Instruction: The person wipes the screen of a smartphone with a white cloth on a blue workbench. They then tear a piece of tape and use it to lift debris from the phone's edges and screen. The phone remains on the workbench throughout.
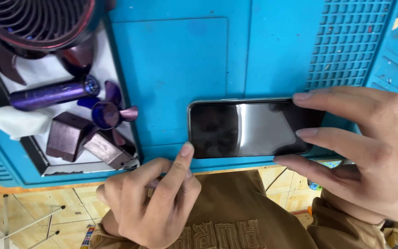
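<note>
Your right hand [365,152] grips the right end of a dark phone [249,128] lying on the blue mat [171,69], hiding that end. Your left hand [153,203], loosely curled, seems to touch its lower-left corner with one fingertip.

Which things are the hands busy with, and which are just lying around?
Busy with:
- black smartphone, on the blue work mat
- right hand, holding the phone's end
- left hand, fingertip at the phone's corner

Lying around:
- purple fan blade
- purple cylinder
- two metal blocks
- fan grille
</note>
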